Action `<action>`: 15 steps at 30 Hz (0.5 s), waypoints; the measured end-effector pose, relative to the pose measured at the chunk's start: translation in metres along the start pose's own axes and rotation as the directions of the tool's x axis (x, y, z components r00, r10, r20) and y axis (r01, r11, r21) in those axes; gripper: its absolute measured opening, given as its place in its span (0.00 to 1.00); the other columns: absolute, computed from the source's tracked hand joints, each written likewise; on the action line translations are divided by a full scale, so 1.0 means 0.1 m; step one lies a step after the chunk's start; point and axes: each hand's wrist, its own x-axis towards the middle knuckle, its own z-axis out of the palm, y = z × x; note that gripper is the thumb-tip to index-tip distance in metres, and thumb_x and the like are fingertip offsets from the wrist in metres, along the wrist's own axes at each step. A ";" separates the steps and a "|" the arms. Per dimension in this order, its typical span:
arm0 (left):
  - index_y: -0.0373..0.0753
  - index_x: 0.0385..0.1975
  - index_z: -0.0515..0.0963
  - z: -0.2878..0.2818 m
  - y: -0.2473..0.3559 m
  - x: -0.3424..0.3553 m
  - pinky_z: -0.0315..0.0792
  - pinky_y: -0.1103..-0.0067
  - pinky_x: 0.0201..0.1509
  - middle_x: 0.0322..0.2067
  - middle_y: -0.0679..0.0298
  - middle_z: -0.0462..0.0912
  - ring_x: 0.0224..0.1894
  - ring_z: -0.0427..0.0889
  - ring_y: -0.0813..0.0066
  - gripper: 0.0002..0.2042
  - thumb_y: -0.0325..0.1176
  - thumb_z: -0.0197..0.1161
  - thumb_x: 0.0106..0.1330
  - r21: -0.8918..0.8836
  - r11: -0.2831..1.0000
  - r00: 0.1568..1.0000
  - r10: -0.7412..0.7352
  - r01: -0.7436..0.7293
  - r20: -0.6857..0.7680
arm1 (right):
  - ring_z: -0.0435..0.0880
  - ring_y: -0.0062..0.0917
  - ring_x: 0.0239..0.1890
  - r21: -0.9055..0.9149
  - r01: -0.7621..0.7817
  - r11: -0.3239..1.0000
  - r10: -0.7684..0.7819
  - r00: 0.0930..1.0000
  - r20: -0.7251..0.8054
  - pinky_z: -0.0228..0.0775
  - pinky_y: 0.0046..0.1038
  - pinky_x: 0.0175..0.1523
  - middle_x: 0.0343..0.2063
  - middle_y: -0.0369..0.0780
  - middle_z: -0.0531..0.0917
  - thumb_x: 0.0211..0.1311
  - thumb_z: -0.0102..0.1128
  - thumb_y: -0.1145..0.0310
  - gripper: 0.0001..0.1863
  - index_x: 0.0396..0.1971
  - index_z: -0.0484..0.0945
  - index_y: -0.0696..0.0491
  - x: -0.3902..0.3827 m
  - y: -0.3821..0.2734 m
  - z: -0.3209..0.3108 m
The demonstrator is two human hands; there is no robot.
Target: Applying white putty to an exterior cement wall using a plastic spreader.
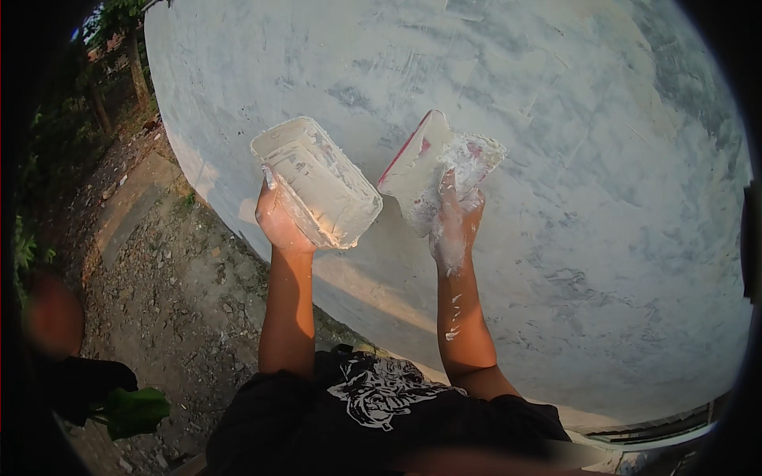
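My left hand grips a rectangular tub by its near left side, fingers mostly hidden beneath and thumb by the rim. Pale wet putty coats the tub's inside and edges. In my right hand is a flat putty spreader with a pinkish-red edge, tilted and thickly smeared. White putty also covers that hand's fingers and wrist and speckles the forearm. Tub and spreader are close together but apart, both in front of a grey-white wall streaked with uneven putty.
Rubble-strewn ground runs along the wall's left side, with trees farther off. A green leaf and a blurred brown shape are at the lower left. A dark slatted opening lies at the lower right.
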 end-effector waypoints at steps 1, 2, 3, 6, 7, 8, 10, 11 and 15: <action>0.37 0.64 0.64 -0.02 -0.02 -0.03 0.69 0.61 0.60 0.57 0.53 0.71 0.57 0.73 0.56 0.26 0.48 0.45 0.73 0.002 1.000 1.000 -0.008 0.008 -0.011 | 0.82 0.21 0.41 -0.018 -0.007 1.000 0.006 0.998 -0.061 0.77 0.28 0.45 0.42 0.41 0.82 0.69 0.58 0.67 0.15 0.48 0.75 0.62 -0.05 0.06 0.00; 0.37 0.64 0.64 -0.03 -0.03 -0.04 0.69 0.62 0.60 0.57 0.53 0.71 0.57 0.73 0.56 0.26 0.48 0.44 0.73 -0.077 0.996 0.996 -0.039 0.045 0.080 | 0.82 0.21 0.41 -0.022 -0.016 1.000 0.015 0.998 -0.062 0.77 0.28 0.45 0.42 0.41 0.82 0.69 0.58 0.67 0.15 0.48 0.75 0.62 -0.11 0.06 0.02; 0.37 0.64 0.65 -0.04 -0.05 -0.06 0.69 0.62 0.60 0.57 0.53 0.72 0.57 0.73 0.56 0.26 0.48 0.44 0.74 -0.155 0.984 0.983 -0.061 0.088 0.173 | 0.82 0.21 0.41 -0.012 -0.035 0.999 0.034 0.998 -0.061 0.77 0.28 0.46 0.42 0.41 0.82 0.69 0.57 0.67 0.14 0.49 0.75 0.61 -0.18 0.02 0.05; 0.37 0.64 0.64 -0.02 -0.10 -0.07 0.69 0.62 0.60 0.57 0.53 0.72 0.57 0.73 0.57 0.25 0.47 0.43 0.74 -0.279 0.946 0.960 -0.092 0.167 0.264 | 0.82 0.21 0.42 0.018 0.007 1.000 -0.007 1.000 -0.012 0.76 0.27 0.46 0.42 0.40 0.82 0.69 0.58 0.68 0.14 0.49 0.75 0.60 -0.29 0.08 0.02; 0.37 0.64 0.64 -0.02 -0.13 -0.06 0.69 0.62 0.60 0.57 0.53 0.72 0.57 0.73 0.57 0.25 0.47 0.43 0.74 -0.279 0.946 0.961 -0.090 0.165 0.262 | 0.82 0.21 0.42 0.043 0.065 0.997 -0.067 0.997 0.035 0.75 0.26 0.46 0.43 0.39 0.82 0.69 0.58 0.68 0.14 0.49 0.75 0.59 -0.32 0.11 -0.01; 0.36 0.64 0.64 -0.04 -0.17 -0.07 0.70 0.63 0.60 0.56 0.53 0.73 0.57 0.74 0.58 0.25 0.46 0.42 0.75 -0.263 0.952 0.968 -0.097 0.159 0.233 | 0.82 0.21 0.42 0.042 0.059 0.997 -0.060 0.998 0.035 0.75 0.26 0.46 0.43 0.39 0.82 0.69 0.58 0.68 0.14 0.49 0.75 0.59 -0.38 0.13 -0.02; 0.36 0.64 0.64 -0.08 -0.22 -0.06 0.70 0.63 0.60 0.56 0.54 0.73 0.57 0.74 0.58 0.25 0.46 0.41 0.75 -0.244 0.958 0.975 -0.105 0.152 0.195 | 0.81 0.23 0.42 -0.257 0.020 0.966 -0.009 0.999 0.044 0.73 0.24 0.46 0.43 0.40 0.82 0.67 0.60 0.68 0.13 0.46 0.77 0.60 -0.51 0.15 -0.03; 0.36 0.63 0.64 -0.07 -0.24 -0.04 0.70 0.64 0.60 0.55 0.54 0.74 0.56 0.75 0.59 0.24 0.46 0.41 0.75 -0.213 0.968 0.974 -0.088 0.132 0.207 | 0.81 0.23 0.42 -0.258 0.015 0.966 -0.005 0.999 0.039 0.73 0.24 0.46 0.43 0.40 0.82 0.67 0.60 0.68 0.13 0.46 0.77 0.60 -0.53 0.31 -0.12; 0.33 0.62 0.64 -0.17 -0.34 -0.01 0.72 0.68 0.58 0.53 0.56 0.75 0.54 0.76 0.62 0.24 0.44 0.41 0.76 -0.226 0.969 0.936 -0.010 0.095 0.351 | 0.83 0.28 0.38 -0.433 0.725 0.536 -0.578 0.689 0.437 0.71 0.24 0.44 0.40 0.45 0.84 0.61 0.58 0.76 0.15 0.48 0.78 0.59 -0.54 0.83 -0.31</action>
